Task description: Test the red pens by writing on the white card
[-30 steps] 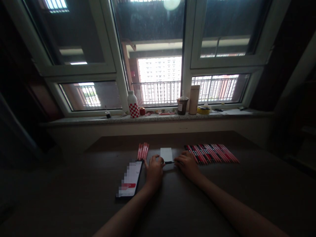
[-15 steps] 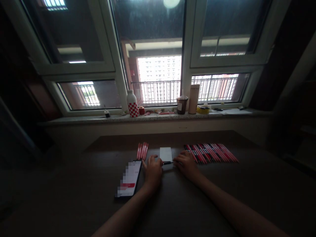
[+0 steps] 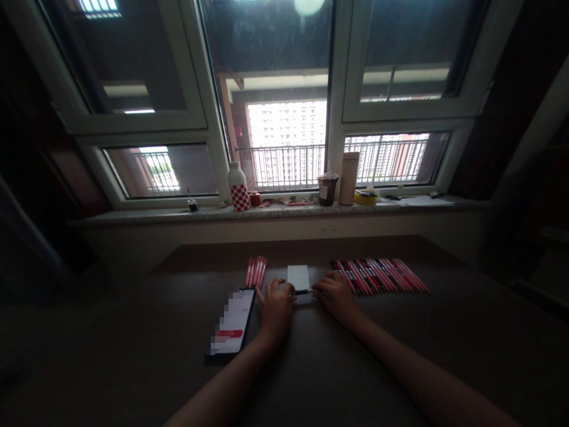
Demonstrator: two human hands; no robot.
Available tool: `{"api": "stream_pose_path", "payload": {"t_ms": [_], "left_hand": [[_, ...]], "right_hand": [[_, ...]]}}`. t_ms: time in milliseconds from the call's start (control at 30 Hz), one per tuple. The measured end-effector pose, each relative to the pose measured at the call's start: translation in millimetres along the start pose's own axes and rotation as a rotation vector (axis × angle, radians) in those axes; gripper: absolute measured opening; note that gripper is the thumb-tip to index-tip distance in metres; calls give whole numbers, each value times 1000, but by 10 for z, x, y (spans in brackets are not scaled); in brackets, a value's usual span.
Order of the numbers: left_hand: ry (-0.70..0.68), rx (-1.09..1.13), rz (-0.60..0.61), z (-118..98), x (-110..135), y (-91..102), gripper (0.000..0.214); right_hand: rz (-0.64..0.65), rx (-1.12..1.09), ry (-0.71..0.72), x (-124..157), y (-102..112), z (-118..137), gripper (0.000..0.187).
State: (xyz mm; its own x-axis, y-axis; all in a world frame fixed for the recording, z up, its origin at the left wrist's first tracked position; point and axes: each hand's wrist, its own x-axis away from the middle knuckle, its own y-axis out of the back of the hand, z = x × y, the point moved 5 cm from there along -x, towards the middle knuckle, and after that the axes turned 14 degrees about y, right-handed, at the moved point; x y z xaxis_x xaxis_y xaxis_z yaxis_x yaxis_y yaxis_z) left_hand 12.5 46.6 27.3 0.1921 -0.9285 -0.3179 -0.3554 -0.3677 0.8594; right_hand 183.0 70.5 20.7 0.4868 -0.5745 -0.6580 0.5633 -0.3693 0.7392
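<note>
- Dark pen (image 3: pixel 303 292), crosswise over the near edge of a white card (image 3: pixel 299 275) on the brown table (image 3: pixel 400 350): my left hand (image 3: pixel 275 309) pinches one end, my right hand (image 3: pixel 336 298) the other.
- Phone (image 3: pixel 233 320) lies just beside my left hand, with a small bunch of red pens (image 3: pixel 256 271) beyond.
- A long row of red pens (image 3: pixel 382 276) crowds my right hand.
- Bare tabletop toward me; the windowsill (image 3: pixel 133 216) lies past the far edge.
</note>
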Motion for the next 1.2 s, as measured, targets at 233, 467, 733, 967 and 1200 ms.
{"api": "stream_pose_path", "payload": {"t_ms": [233,467,733,967,1200], "left_hand": [[-5,-16,3,3,2,-8,17],[12,-34,1,10,-2,-10,22],[2,41,8,18,-10,-7,24],[-27,48,-20,25,-11,-17,17],[-10,9,-7,18,-10,-14,17]], "right_hand": [[-7,-23,12,7,-15,-10,10],[3,-35,7,4,-16,-9,10],[-2,-2,12,7,-14,-13,11],[-6,-10,12,4,-10,-4,10],[1,0,14,3,-11,3,10]]}}
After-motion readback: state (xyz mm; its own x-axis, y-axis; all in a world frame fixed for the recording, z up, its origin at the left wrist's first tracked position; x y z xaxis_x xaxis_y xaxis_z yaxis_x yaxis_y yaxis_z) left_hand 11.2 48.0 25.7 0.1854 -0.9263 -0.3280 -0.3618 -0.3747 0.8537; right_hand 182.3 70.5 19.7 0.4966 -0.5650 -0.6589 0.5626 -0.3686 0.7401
